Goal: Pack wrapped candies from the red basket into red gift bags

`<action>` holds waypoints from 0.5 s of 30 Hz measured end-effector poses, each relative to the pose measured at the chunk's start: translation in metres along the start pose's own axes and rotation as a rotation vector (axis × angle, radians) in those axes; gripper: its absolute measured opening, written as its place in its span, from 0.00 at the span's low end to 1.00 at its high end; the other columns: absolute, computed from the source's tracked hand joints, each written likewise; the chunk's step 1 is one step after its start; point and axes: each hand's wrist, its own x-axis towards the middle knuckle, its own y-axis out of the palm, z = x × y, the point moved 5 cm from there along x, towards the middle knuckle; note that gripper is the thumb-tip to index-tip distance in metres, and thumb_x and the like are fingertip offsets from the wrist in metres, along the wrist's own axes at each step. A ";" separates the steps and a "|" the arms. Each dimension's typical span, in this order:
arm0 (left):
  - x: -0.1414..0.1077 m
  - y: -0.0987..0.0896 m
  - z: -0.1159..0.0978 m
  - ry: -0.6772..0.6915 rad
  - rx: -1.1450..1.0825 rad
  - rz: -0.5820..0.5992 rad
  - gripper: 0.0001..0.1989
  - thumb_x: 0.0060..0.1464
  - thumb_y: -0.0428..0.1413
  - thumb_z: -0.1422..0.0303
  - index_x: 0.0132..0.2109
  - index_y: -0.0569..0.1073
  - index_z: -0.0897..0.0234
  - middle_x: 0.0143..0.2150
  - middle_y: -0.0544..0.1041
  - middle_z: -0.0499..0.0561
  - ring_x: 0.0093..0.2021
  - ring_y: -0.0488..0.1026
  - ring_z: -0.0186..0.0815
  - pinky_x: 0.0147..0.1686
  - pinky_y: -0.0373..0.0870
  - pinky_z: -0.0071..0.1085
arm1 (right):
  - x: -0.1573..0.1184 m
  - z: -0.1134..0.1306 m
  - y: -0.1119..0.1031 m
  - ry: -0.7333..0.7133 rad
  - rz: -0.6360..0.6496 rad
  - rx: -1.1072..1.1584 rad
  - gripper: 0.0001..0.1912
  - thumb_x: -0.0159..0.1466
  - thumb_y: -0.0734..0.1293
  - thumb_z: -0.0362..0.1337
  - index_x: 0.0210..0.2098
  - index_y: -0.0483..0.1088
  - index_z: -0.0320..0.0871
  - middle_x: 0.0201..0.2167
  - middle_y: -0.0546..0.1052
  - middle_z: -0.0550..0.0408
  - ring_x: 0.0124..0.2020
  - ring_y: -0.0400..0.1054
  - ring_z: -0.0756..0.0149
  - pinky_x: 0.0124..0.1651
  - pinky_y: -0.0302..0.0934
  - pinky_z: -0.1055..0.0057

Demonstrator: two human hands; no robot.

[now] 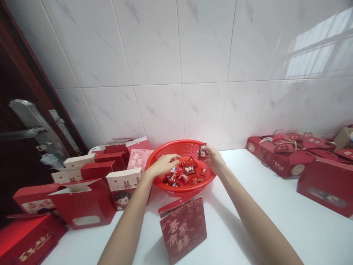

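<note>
A red plastic basket [179, 144] stands against the tiled wall with several wrapped candies [190, 169] in its bottom. Over the basket's left side reaches my left hand [164, 164], fingers apart above the candies; nothing shows in its grasp. At the right rim, my right hand [211, 157] pinches a small red candy packet [202, 151] with a pale printed label. In front of the basket, between my forearms, a dark red gift box [184, 230] with gold characters stands with its top flap raised.
Several red and cream gift boxes [82, 206] crowd the left of the white table [228, 206], near a dark door with a metal handle [27, 132]. More red boxes [289, 156], some with handles, stand at the right along the wall.
</note>
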 end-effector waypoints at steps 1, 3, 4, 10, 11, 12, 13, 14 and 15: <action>-0.002 0.002 0.008 -0.052 0.081 0.061 0.20 0.56 0.52 0.63 0.52 0.78 0.63 0.53 0.80 0.56 0.52 0.76 0.45 0.53 0.69 0.35 | -0.001 0.000 0.001 -0.007 0.010 -0.001 0.14 0.46 0.75 0.42 0.23 0.67 0.43 0.22 0.73 0.58 0.27 0.68 0.68 0.34 0.64 0.69; -0.005 0.007 0.022 -0.158 0.226 0.175 0.17 0.52 0.55 0.63 0.48 0.79 0.63 0.48 0.83 0.56 0.46 0.78 0.45 0.46 0.71 0.33 | -0.002 0.002 0.003 -0.021 0.033 -0.012 0.18 0.47 0.76 0.44 0.22 0.65 0.43 0.21 0.71 0.59 0.25 0.65 0.70 0.32 0.62 0.70; -0.006 0.011 0.027 -0.199 0.280 0.221 0.16 0.50 0.56 0.64 0.45 0.80 0.62 0.45 0.83 0.55 0.44 0.79 0.45 0.43 0.71 0.32 | -0.003 0.002 0.004 -0.026 0.043 -0.019 0.19 0.47 0.77 0.45 0.21 0.64 0.43 0.20 0.70 0.60 0.24 0.64 0.71 0.32 0.61 0.70; 0.004 0.025 0.030 -0.239 0.408 0.362 0.22 0.40 0.62 0.67 0.46 0.79 0.56 0.37 0.82 0.50 0.36 0.77 0.41 0.30 0.65 0.27 | -0.005 0.002 0.007 -0.003 0.058 -0.044 0.23 0.40 0.82 0.44 0.27 0.69 0.43 0.21 0.67 0.64 0.22 0.59 0.74 0.28 0.54 0.71; 0.006 0.025 0.028 -0.231 0.430 0.380 0.23 0.38 0.62 0.68 0.46 0.79 0.56 0.37 0.82 0.50 0.36 0.77 0.41 0.30 0.65 0.27 | -0.005 0.002 0.007 -0.005 0.073 -0.061 0.23 0.39 0.82 0.44 0.27 0.69 0.43 0.21 0.66 0.64 0.22 0.58 0.74 0.27 0.53 0.71; 0.008 0.026 0.026 -0.224 0.450 0.397 0.22 0.36 0.62 0.70 0.44 0.79 0.57 0.37 0.81 0.50 0.35 0.76 0.41 0.29 0.64 0.27 | -0.005 0.002 0.009 -0.008 0.098 -0.085 0.23 0.39 0.82 0.44 0.26 0.68 0.43 0.21 0.66 0.64 0.21 0.57 0.75 0.26 0.51 0.72; 0.008 0.027 0.025 -0.216 0.466 0.416 0.21 0.34 0.62 0.72 0.42 0.79 0.57 0.36 0.81 0.49 0.34 0.75 0.40 0.29 0.64 0.27 | -0.005 0.002 0.010 -0.007 0.125 -0.110 0.23 0.39 0.82 0.44 0.24 0.67 0.43 0.20 0.65 0.65 0.21 0.56 0.76 0.25 0.49 0.72; 0.008 0.028 0.024 -0.211 0.473 0.429 0.19 0.33 0.61 0.73 0.39 0.79 0.58 0.34 0.80 0.49 0.32 0.74 0.40 0.28 0.63 0.27 | -0.005 0.001 0.011 -0.002 0.144 -0.129 0.24 0.39 0.82 0.44 0.21 0.65 0.43 0.19 0.64 0.65 0.21 0.55 0.76 0.25 0.48 0.72; 0.008 0.028 0.023 -0.209 0.472 0.439 0.17 0.32 0.60 0.74 0.36 0.78 0.59 0.32 0.79 0.48 0.31 0.73 0.39 0.27 0.62 0.27 | -0.006 0.001 0.012 0.007 0.149 -0.138 0.24 0.39 0.82 0.43 0.20 0.63 0.43 0.19 0.64 0.64 0.21 0.56 0.76 0.25 0.49 0.73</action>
